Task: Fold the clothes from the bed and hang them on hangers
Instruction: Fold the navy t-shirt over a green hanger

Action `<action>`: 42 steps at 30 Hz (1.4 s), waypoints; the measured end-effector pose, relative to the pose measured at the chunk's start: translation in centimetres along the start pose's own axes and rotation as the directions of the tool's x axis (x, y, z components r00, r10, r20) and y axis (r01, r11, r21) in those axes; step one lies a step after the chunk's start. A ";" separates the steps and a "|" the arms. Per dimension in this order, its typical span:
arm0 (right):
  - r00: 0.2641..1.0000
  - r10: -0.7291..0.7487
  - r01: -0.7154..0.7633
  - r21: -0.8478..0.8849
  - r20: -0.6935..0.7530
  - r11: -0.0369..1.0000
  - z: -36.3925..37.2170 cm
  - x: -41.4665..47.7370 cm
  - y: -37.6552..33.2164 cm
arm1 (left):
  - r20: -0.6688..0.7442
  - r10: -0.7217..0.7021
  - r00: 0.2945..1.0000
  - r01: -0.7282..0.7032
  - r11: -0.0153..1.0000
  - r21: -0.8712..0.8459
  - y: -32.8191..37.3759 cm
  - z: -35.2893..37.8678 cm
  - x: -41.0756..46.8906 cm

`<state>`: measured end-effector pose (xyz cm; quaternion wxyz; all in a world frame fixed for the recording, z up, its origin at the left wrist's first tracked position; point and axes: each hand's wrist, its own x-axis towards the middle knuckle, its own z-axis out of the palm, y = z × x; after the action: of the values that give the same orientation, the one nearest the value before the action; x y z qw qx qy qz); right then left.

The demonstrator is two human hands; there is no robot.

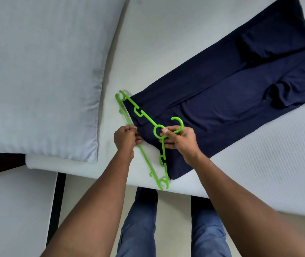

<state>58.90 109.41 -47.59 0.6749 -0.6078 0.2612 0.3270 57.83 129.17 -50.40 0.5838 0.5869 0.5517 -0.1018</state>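
Pale striped pillow (36, 71) at upper left, dark frame edge (58, 201) below it, light floor (174, 229)

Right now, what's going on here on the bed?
A person stands at the bed's edge, fitting a green hanger onto a folded navy garment lying on the mattress. The right hand pinches the hanger just below its hook, and the left hand grips its bottom bar by the fabric's near end. The garment is not yet hanging. A pillow lies alongside.
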 end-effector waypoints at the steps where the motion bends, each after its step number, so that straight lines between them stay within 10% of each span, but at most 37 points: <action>1: 1.000 0.001 -0.001 -0.007 0.015 1.000 0.5 -0.3 0.0 | -0.048 0.016 0.999 -0.016 1.000 -0.006 0.0 -0.5 0.1; 7: 0.999 -0.034 0.032 0.056 0.031 0.998 0.9 -2.1 -1.4 | -0.307 0.136 0.942 -0.145 0.989 -0.006 0.2 -2.4 0.8; 14: 0.939 -0.305 0.287 -0.127 -0.159 0.949 -5.5 -2.3 -6.4 | 0.004 0.024 1.000 -0.024 0.992 0.121 -0.3 -0.4 -0.1; 23: 0.753 -0.649 0.427 -0.673 -0.105 0.604 -8.3 -2.6 -7.4 | 0.059 -0.024 0.998 0.025 1.000 -0.009 1.3 2.8 0.0; 29: 0.685 -0.728 0.465 -0.759 -0.017 0.455 -7.5 -2.5 -7.1 | -0.072 0.008 0.997 -0.005 0.999 0.035 0.9 4.1 -0.4; 42: 0.662 -0.747 0.435 -0.778 -0.065 0.454 -9.5 -1.7 -8.2 | 0.142 -0.052 0.988 0.080 0.976 -0.200 3.5 5.2 -2.2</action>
<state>64.45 99.38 -42.17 0.3901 -0.9207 0.0119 0.0054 62.44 124.85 -48.27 0.6738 0.4965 0.5374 -0.1035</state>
